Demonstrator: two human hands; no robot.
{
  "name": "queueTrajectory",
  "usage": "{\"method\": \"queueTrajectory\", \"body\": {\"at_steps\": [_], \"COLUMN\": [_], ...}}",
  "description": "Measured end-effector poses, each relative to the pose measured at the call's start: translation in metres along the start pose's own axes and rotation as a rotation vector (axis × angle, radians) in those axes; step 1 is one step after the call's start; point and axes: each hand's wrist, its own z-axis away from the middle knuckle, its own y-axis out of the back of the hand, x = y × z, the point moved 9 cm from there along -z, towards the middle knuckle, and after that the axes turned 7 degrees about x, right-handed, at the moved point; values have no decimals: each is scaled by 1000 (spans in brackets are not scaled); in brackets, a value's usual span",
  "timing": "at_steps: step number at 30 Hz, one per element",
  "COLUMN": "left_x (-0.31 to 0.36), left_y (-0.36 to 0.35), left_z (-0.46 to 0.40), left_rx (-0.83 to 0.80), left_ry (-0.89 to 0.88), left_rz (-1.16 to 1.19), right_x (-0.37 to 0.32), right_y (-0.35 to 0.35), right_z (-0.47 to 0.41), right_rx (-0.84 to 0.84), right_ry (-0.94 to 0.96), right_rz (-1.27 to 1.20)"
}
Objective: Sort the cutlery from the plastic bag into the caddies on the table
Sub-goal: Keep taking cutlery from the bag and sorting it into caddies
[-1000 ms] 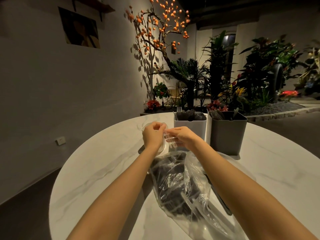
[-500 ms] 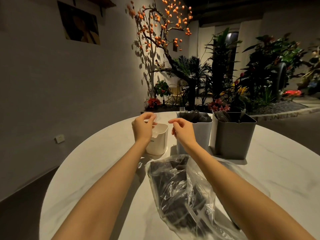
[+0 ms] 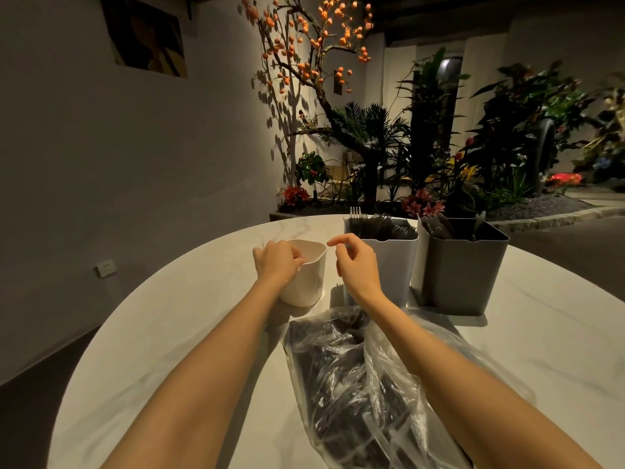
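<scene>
While the left hand (image 3: 278,262) curls its fingers over the near rim of the small white caddy (image 3: 306,275), the right hand (image 3: 355,265) hangs beside that caddy, loosely curled and holding nothing. Both hands sit past the far end of the plastic bag (image 3: 355,384), which lies on the surface (image 3: 169,350) under the right forearm, its long axis running from the caddies back toward the person. Judged from this, the right hand is nearer the bag's mouth. Beyond stand a pale caddy (image 3: 389,265) with forks and a darker grey caddy (image 3: 463,269).
</scene>
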Motion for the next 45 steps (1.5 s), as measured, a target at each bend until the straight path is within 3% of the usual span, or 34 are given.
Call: {"method": "queueTrajectory", "body": {"at_steps": [6, 10, 15, 24, 35, 45], "left_x": [-3, -3, 14, 78, 126, 151], "left_y": [-5, 8, 28, 53, 58, 44], "left_z": [-4, -7, -1, 44, 110, 166], "left_rx": [-104, -28, 20, -20, -105, -170], "left_ry": [49, 89, 45, -135, -146, -169], "left_rz": [37, 224, 491, 670, 793, 815], "right_x": [-1, -1, -9, -35, -56, -38], "right_y": [-1, 1, 9, 38, 105, 143], "right_z": [0, 0, -1, 8, 41, 86], "right_rx": [-7, -20, -23, -25, 35, 27], "right_ry": [12, -9, -9, 15, 32, -66], "right_rz": [8, 13, 22, 84, 98, 119]}}
